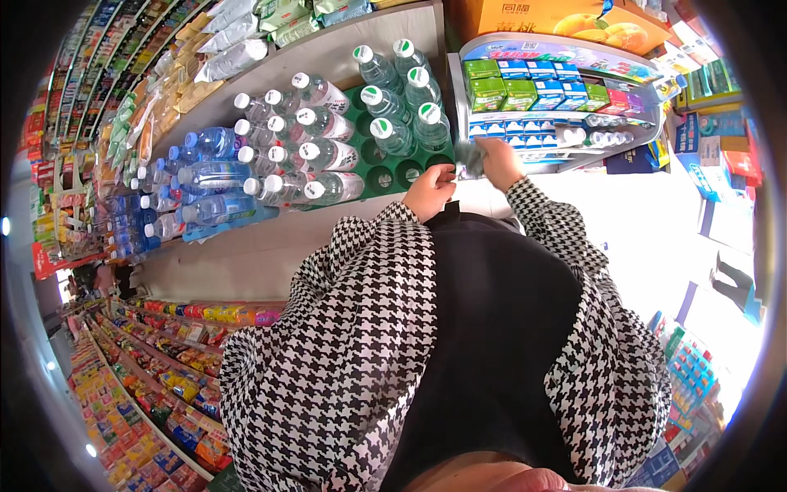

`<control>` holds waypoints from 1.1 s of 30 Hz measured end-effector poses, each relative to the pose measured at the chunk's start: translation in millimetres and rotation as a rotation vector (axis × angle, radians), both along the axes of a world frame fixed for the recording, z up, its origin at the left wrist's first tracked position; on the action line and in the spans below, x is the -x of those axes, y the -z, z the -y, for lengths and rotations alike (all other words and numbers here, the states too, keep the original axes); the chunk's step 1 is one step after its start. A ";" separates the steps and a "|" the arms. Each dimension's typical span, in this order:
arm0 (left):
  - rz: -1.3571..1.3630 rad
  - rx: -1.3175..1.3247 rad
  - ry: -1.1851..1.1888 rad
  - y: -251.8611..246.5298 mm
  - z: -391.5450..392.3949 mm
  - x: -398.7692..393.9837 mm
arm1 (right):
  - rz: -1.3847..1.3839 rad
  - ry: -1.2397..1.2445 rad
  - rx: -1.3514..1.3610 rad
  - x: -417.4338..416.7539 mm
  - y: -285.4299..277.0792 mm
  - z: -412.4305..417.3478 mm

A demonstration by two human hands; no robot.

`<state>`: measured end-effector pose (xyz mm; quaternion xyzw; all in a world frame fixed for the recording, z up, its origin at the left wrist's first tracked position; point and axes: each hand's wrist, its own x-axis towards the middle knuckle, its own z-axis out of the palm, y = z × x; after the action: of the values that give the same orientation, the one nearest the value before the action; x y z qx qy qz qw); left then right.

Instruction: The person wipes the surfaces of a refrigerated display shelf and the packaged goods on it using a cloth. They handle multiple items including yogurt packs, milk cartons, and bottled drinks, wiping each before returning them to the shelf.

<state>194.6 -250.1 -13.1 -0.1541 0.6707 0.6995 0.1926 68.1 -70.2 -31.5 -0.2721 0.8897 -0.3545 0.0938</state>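
Note:
My right hand [501, 165] grips a small, blurred grey item [470, 158], possibly a cloth, beside the right end of a green bottle crate [388, 198]. My left hand [428, 192] is at the crate's front right corner, its fingers loosely curled and apart, with nothing visible in them. Green-capped water bottles [393, 136] stand in the crate's back right part. To their left are several white-capped bottles [332, 155] with white labels. Round empty slots [379, 178] show in the crate near my left hand.
Blue water bottles [215, 175] stand farther left. Right of the crate is a display rack [621, 147] of small green and blue boxes [519, 93], with an orange carton [553, 21] behind. Packaged-snack shelves [178, 381] run along the lower left. A person's legs [733, 277] show far right.

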 end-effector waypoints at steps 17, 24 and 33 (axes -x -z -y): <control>-0.084 0.120 0.118 3.6 4.2 -6.6 | -0.686 -0.389 -0.280 78.0 -33.4 77.6; -0.105 0.058 0.104 23.7 -2.1 4.7 | -0.698 -0.411 -0.347 35.2 -16.9 47.5; -0.040 0.098 0.090 21.7 -7.0 14.3 | -0.272 -0.385 -0.287 -14.4 56.1 -5.5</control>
<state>180.2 -243.1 -34.8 -0.1190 0.7140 0.6596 0.2025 82.6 -64.6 -87.6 -0.4655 0.8670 -0.1606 0.0767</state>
